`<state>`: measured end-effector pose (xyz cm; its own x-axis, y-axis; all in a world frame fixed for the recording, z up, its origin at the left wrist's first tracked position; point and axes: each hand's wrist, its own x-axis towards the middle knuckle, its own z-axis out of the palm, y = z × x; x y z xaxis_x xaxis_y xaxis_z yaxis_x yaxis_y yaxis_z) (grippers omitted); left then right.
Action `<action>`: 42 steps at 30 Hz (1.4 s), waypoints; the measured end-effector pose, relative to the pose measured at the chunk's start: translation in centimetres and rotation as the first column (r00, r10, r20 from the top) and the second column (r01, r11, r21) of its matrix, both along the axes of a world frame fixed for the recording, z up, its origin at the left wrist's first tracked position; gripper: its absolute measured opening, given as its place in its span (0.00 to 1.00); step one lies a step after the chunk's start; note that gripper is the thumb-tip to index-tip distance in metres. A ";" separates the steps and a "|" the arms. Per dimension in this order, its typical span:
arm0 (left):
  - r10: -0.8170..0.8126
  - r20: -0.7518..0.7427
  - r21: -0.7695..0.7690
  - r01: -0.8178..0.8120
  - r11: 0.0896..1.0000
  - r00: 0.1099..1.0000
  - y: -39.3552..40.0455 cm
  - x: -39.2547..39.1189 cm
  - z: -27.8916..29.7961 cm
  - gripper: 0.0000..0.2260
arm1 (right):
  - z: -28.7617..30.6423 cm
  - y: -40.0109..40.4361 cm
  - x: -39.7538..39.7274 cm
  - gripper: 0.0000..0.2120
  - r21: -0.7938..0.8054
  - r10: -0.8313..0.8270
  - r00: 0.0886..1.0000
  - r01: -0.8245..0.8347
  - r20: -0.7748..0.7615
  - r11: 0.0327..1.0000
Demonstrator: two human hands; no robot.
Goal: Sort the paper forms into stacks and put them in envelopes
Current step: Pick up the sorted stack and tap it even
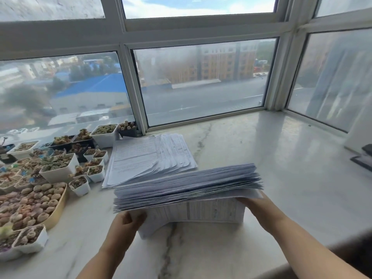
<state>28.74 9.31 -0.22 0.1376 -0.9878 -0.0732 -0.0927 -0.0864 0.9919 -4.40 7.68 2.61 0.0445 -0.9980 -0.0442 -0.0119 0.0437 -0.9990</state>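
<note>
A thick stack of paper forms [187, 188] stands on edge on the marble sill, its top edges fanned toward me. My left hand [125, 222] grips the stack's lower left side, fingers curled round the sheets. At the right end my right hand [254, 206] holds the same stack, fingertips tucked under the upper sheets. A second pile of printed forms [149, 158] lies flat and loosely fanned behind it, near the window. No envelope is in view.
Many small white and black pots of succulents [58, 166] and a long beige tray of them [60, 208] crowd the left of the sill. A dark stapler-like object [364, 158] sits at the right edge. Window frames [138, 93] close off the back.
</note>
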 end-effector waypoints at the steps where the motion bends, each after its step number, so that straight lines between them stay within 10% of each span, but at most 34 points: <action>1: -0.018 0.016 -0.002 0.018 1.000 1.000 0.0 0.3 0.6 0.16 | 0.5 0.1 -0.4 0.11 0.012 0.013 0.999 -0.012 -0.051 1.000; 6: -0.148 -0.079 0.044 0.152 0.987 0.986 -0.9 1.6 4.1 0.25 | 2.1 0.3 -2.0 0.14 0.138 0.076 0.997 -0.073 -0.019 0.988; 10: -0.193 -0.161 0.228 0.227 0.947 0.968 -0.6 0.0 6.1 0.15 | 1.8 1.4 -3.1 0.10 0.287 -0.020 0.976 -0.044 0.217 0.957; 19: -0.218 -0.152 0.382 0.261 0.887 0.964 3.3 -2.6 3.4 0.11 | -0.2 4.3 -6.2 0.10 0.377 -0.165 0.965 0.079 0.202 0.923; 29: -0.333 -0.262 0.295 0.404 0.866 0.906 3.6 -3.9 4.8 0.44 | 2.5 3.6 -6.5 0.21 0.166 0.033 0.937 -0.096 0.348 0.981; 36: -0.311 -0.106 -0.021 0.311 0.950 0.944 0.5 -4.0 5.3 0.24 | 3.1 0.5 -6.4 0.15 0.036 0.086 0.971 -0.096 0.223 0.995; 42: -0.178 -0.164 0.057 0.189 0.980 0.970 -1.4 -3.9 1.4 0.17 | -0.6 -0.9 -5.8 0.34 0.073 0.129 0.986 -0.138 0.107 0.988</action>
